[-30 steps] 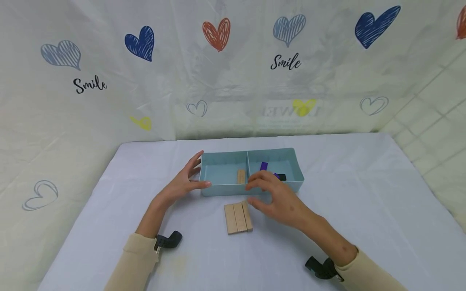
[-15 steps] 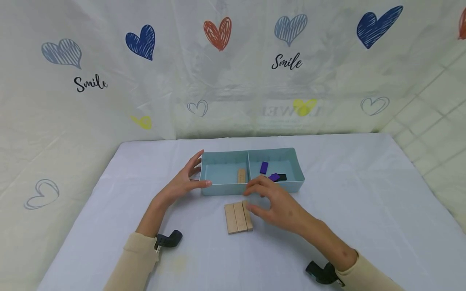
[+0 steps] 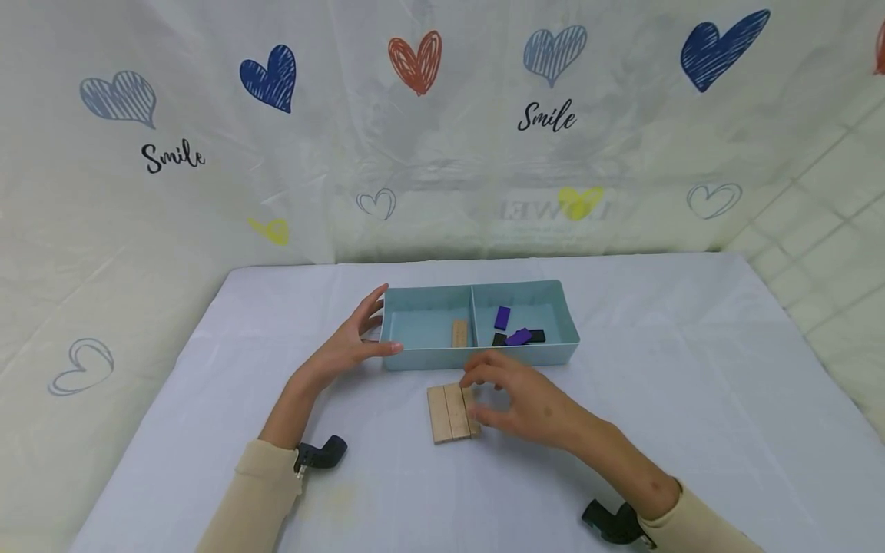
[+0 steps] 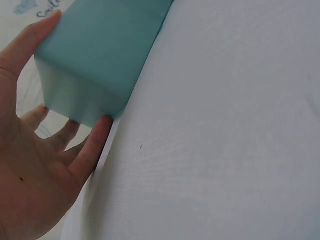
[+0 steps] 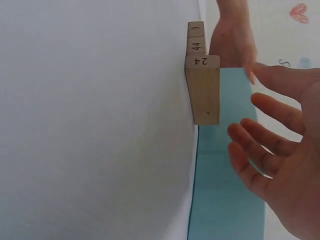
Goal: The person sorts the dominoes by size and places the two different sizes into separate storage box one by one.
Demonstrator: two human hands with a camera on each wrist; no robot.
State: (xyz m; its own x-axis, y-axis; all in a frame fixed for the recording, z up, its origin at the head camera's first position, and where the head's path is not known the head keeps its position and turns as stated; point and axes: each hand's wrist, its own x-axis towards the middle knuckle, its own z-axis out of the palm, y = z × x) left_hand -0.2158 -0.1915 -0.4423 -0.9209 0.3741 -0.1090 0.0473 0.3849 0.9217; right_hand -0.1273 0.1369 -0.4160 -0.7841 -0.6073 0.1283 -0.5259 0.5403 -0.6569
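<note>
My left hand grips the left end of a light blue two-compartment box, thumb at the front rim and fingers spread along the end wall. In front of the box, three wooden blocks lie side by side on the cloth. My right hand hovers at the rightmost block, thumb and fingers apart and nothing between them. In the right wrist view, the nearest wooden block shows a number on its end and stands apart from the loosely bent fingers.
One wooden block lies in the box's left compartment. The right compartment holds purple pieces and black pieces. White cloth covers the table, and a sheet printed with hearts hangs behind it.
My right hand has come down and slightly left, off the box's front rim toward the wooden blocks, uncovering more purple and black pieces. The left hand stays at the box.
</note>
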